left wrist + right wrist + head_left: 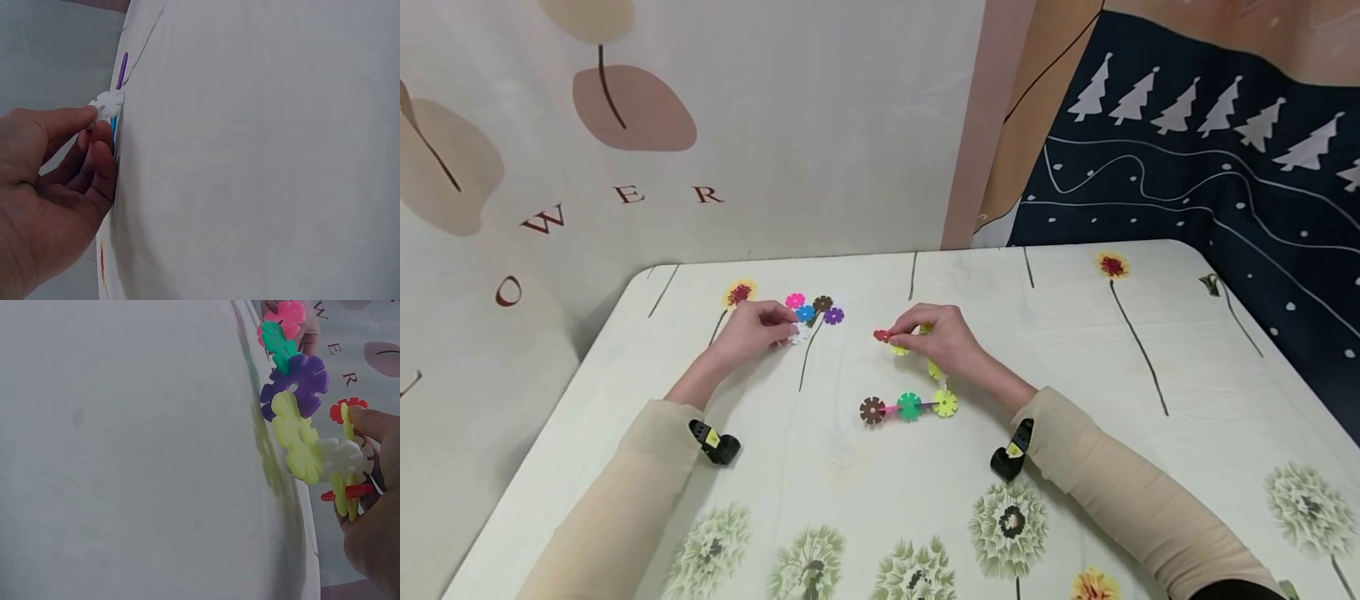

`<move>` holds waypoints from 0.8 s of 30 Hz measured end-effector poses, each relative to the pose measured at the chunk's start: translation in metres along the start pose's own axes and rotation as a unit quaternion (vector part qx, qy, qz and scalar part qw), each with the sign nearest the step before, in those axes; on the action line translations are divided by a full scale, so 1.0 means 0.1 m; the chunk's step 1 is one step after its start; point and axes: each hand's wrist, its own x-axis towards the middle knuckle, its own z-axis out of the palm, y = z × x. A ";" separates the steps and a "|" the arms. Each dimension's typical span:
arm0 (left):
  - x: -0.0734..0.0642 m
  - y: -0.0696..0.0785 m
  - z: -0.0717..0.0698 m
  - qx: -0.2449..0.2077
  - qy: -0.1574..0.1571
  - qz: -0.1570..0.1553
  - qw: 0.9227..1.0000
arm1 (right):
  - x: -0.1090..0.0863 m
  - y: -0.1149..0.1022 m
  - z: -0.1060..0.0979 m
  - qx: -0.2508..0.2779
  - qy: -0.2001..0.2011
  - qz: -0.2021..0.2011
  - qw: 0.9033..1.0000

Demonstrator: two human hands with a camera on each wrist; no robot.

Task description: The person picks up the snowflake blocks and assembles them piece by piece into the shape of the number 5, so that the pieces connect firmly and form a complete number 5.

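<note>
My left hand pinches a white flower-shaped interlocking disc between thumb and fingers, low over the table. My right hand grips one end of a chain of slotted discs, thumb against a red disc. From there the chain bends through a white disc and a yellow disc. It then runs through a purple disc, a green disc and a pink disc to a brown disc. My right fingers partly hide the gripped end.
Loose discs lie just beyond my left fingertips: pink, blue, brown and purple. Printed flowers pattern the pale tablecloth. Patterned fabric hangs behind the table's far edge.
</note>
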 end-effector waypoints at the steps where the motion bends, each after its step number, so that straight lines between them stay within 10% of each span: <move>1: 0.01 0.01 0.01 -0.015 -0.004 -0.004 1.000 | 0.00 0.00 0.00 -0.001 0.000 0.001 1.000; 24: -0.03 0.57 0.49 -0.148 -0.093 0.016 0.984 | 0.00 -0.01 0.00 -0.012 -0.012 -0.017 1.000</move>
